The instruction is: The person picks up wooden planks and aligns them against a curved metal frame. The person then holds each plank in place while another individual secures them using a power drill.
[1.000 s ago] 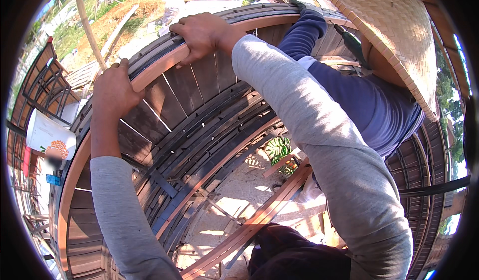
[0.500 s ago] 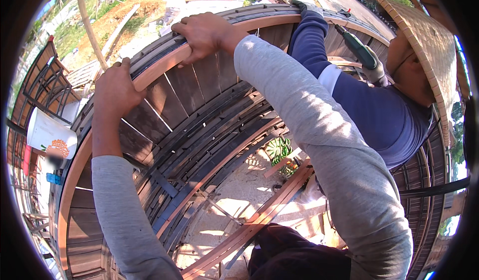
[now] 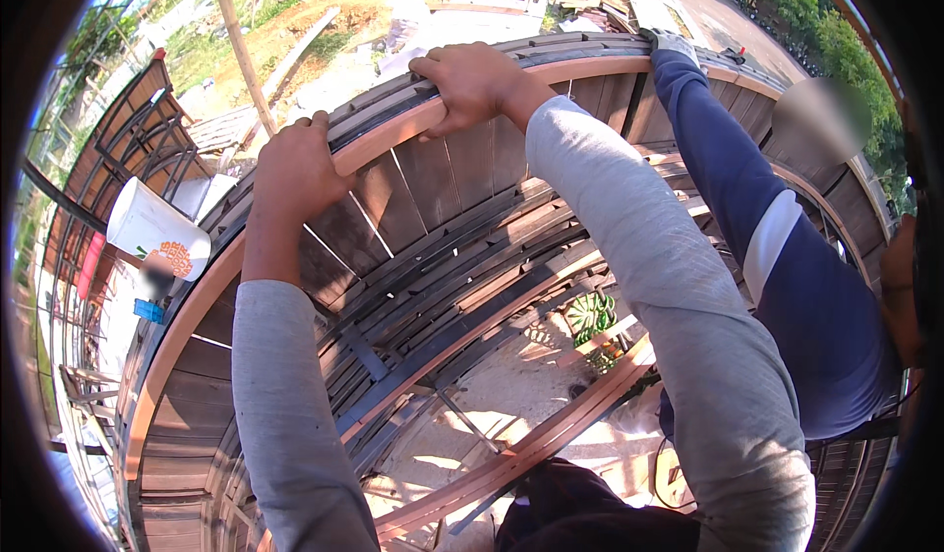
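A reddish-brown wooden strip (image 3: 391, 137) bends along the top inner edge of a large round frame of dark planks (image 3: 379, 190). My left hand (image 3: 298, 171) is closed over this strip and the layered rim, fingers hooked over the far side. Further right along the same rim, my right hand (image 3: 474, 82) grips it too, thumb on the inner side and fingers over the top. Beyond it, a co-worker's gloved hand (image 3: 675, 47) rests on the rim, its arm in a blue sleeve with a white band.
A white bucket (image 3: 157, 226) stands outside the rim at the left, above a small blue object (image 3: 148, 311). Curved reddish beams (image 3: 531, 454) cross below me. Striped green things (image 3: 592, 318) lie lower down. A bamboo pole (image 3: 242, 46) rises beyond the rim.
The view has shifted, so the rim and both my hands appear further right and slightly lower. The co-worker's woven hat and green power drill no longer show. My grip looks the same.
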A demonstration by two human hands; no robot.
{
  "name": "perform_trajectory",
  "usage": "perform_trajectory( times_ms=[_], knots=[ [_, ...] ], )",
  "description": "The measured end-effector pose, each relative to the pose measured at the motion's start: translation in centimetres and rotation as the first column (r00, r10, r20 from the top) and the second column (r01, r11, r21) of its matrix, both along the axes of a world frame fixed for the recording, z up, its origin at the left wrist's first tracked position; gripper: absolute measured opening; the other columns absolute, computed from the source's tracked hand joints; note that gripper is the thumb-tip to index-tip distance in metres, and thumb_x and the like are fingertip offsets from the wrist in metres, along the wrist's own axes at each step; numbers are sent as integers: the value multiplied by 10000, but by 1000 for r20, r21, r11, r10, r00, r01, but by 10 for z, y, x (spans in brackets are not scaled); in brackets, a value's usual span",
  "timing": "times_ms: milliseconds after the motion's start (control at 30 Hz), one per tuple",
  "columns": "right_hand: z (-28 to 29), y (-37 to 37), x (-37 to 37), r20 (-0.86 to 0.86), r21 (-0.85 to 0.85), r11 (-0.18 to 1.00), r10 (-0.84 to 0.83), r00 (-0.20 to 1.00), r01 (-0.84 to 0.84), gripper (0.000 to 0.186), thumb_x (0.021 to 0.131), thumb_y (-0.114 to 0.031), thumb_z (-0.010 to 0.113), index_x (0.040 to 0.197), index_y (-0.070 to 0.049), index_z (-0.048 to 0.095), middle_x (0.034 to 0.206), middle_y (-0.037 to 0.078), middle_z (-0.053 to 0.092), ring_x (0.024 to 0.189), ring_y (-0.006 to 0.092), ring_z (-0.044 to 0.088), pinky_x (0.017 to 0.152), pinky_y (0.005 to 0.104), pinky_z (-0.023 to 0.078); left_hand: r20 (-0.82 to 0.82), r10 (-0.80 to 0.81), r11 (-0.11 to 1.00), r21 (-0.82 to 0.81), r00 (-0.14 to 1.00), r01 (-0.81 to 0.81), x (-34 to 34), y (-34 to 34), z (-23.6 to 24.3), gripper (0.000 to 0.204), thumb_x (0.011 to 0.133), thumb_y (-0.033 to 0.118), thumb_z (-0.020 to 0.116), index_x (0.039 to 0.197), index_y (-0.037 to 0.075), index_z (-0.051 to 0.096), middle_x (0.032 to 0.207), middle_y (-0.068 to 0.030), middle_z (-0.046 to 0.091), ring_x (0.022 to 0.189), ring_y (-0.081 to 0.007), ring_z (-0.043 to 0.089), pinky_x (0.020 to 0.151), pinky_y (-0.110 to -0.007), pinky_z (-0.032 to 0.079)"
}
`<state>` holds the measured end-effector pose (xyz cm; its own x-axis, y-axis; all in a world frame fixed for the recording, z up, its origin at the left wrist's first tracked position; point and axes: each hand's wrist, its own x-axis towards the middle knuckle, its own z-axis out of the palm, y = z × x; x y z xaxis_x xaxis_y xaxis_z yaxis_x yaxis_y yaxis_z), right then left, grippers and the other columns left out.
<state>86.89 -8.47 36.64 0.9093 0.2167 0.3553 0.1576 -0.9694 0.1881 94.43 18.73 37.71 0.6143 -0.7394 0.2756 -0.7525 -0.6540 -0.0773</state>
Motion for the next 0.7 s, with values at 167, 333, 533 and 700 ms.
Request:
perform_trajectory(
  times_ms=[167, 333, 533, 700],
  knots=[
    [0, -3, -2, -11, 33, 999, 16, 1000, -15, 835, 706, -663, 829, 1254, -74, 607, 1058, 140, 702, 1011, 373, 695, 858, 481, 568, 3, -16, 999, 31, 1000, 16, 0, -1, 3, 615, 701, 281, 823, 1201, -30, 644, 1022, -225, 730, 977, -401, 722, 899, -473, 590],
    [3, 4, -6, -87, 86, 996, 0, 996, 7, 831, 708, -600, 855, 1289, -67, 594, 1124, 154, 699, 1056, 373, 688, 903, 477, 560, -91, 35, 999, 38, 995, -32, -5, -1, 10, 712, 683, 251, 793, 1321, -8, 612, 1138, -242, 707, 1061, -418, 694, 954, -485, 561],
    [-13, -40, -19, 134, -164, 985, 81, 988, -59, 871, 718, -422, 919, 1403, -52, 528, 1314, 171, 647, 1259, 362, 616, 1026, 460, 525, -52, -11, 1000, -28, 999, 10, -4, -2, 5, 712, 678, 233, 803, 1322, -10, 620, 1193, -235, 707, 1098, -410, 694, 987, -487, 558],
    [11, -66, -26, -216, -11, 994, -108, 970, 108, 920, 694, -296, 949, 1442, -35, 482, 1332, 183, 634, 1259, 377, 621, 1058, 476, 513, -103, 21, 1000, 14, 994, -20, -7, -4, 13, 752, 675, 237, 811, 1356, -10, 607, 1263, -236, 691, 1136, -404, 684, 1007, -480, 552]
  ],
)
